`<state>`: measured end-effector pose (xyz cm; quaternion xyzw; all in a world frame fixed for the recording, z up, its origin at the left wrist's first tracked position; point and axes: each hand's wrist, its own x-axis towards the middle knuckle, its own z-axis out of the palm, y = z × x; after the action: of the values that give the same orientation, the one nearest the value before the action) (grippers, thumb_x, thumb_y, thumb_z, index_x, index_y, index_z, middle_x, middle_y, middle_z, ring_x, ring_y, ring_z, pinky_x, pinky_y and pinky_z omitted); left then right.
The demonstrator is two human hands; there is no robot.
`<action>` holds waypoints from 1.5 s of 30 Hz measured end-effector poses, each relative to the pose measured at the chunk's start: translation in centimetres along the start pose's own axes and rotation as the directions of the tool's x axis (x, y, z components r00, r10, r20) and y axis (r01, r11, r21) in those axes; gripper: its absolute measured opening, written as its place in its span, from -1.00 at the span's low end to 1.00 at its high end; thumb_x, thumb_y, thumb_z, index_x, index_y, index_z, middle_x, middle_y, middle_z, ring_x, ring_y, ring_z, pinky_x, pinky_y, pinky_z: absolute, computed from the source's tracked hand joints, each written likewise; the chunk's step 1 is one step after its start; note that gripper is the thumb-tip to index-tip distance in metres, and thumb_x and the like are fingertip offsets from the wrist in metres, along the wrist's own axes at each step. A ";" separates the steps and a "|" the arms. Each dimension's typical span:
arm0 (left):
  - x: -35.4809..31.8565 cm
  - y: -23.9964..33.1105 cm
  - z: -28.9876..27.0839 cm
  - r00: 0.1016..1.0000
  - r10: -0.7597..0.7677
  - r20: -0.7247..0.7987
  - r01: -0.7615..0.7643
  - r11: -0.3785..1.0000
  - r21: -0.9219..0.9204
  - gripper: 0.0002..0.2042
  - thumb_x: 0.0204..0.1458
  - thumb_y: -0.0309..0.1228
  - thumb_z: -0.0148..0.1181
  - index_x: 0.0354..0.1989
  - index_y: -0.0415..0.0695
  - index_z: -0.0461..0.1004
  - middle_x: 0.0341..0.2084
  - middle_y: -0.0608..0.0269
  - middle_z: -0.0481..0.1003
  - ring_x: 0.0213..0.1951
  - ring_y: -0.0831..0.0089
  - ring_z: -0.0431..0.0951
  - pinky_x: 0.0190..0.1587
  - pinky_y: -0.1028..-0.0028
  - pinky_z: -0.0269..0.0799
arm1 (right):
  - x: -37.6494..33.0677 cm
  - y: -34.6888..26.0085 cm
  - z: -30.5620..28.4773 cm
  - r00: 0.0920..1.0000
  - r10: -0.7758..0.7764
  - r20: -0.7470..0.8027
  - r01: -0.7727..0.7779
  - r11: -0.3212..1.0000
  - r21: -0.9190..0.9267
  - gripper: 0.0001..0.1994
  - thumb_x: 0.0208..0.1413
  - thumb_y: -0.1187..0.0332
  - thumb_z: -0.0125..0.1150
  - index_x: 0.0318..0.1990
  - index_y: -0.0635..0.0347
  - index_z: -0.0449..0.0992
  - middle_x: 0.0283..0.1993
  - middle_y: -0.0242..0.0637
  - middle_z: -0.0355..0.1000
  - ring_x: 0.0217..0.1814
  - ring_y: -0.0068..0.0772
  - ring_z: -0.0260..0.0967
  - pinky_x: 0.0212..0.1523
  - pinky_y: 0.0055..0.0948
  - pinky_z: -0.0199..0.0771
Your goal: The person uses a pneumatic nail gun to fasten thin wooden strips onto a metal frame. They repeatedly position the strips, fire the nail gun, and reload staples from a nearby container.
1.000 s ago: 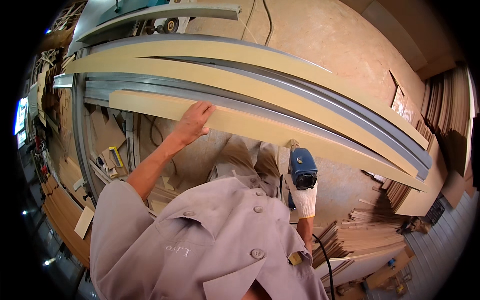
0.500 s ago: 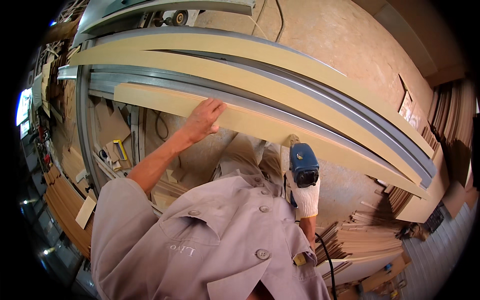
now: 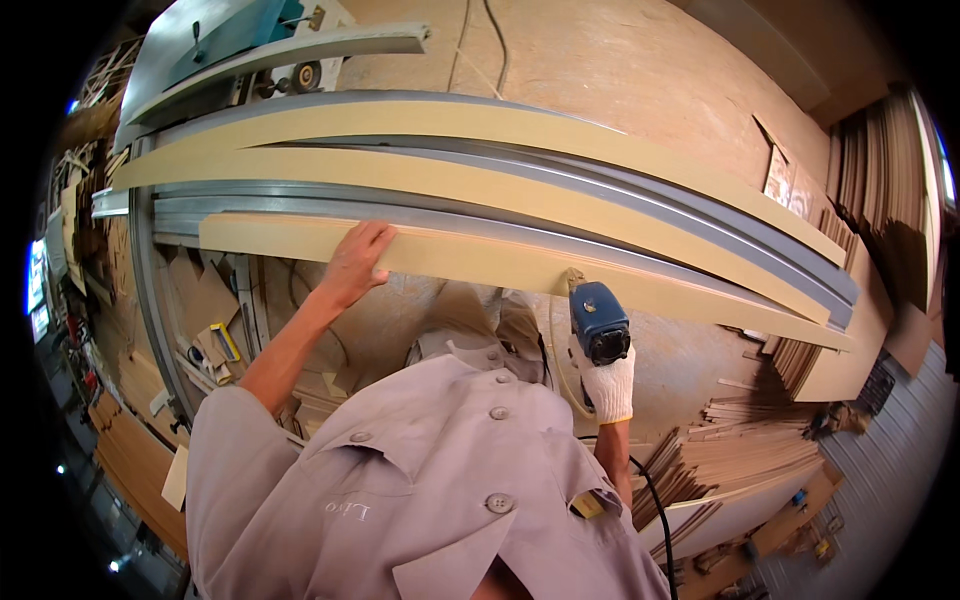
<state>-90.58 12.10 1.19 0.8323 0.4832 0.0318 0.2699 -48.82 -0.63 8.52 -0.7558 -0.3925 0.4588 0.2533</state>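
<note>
A stack of long, narrow pale-yellow boards [image 3: 480, 257] lies along the near side of a metal-railed bench. My left hand [image 3: 358, 262] is bare and closed over the boards' edge left of the middle, fingers on top and thumb below. In a white knit glove, my right hand [image 3: 605, 375] grips a blue corded power tool [image 3: 599, 318]. The tool's front end meets the near edge of the boards; its working tip is hidden, so I cannot tell its exact kind. Two more long pale strips [image 3: 560, 188] rest on the rails beyond.
Metal rails [image 3: 330, 203] run across the bench. A teal machine [image 3: 225, 55] stands beyond at the far left. Stacked wood sheets [image 3: 740, 455] lie at the right, with tall sheets [image 3: 880, 190] behind them. A black cord [image 3: 655, 500] trails beside my right arm.
The whole view has shifted, so the bench's far side and the teal machine show more. Both hands keep their holds, and the tool stays at the boards' near edge.
</note>
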 end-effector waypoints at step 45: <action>-0.2 -0.8 0.5 0.990 0.105 -0.092 -0.106 0.994 -0.007 -0.34 -0.33 -0.52 0.43 0.10 -0.26 0.42 0.01 0.01 0.45 0.08 -0.03 0.44 0.18 0.15 0.41 | -1.1 4.6 -1.1 0.970 0.244 0.013 -0.236 0.918 0.317 -0.85 0.06 0.50 0.40 -0.22 0.28 0.59 -0.41 -0.31 0.57 -0.54 -0.48 0.49 -0.47 -0.41 0.51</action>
<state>-91.17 12.06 0.43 0.8527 0.4501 0.0870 0.2503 -46.47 -4.16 6.13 -0.7537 -0.2148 0.5333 0.3183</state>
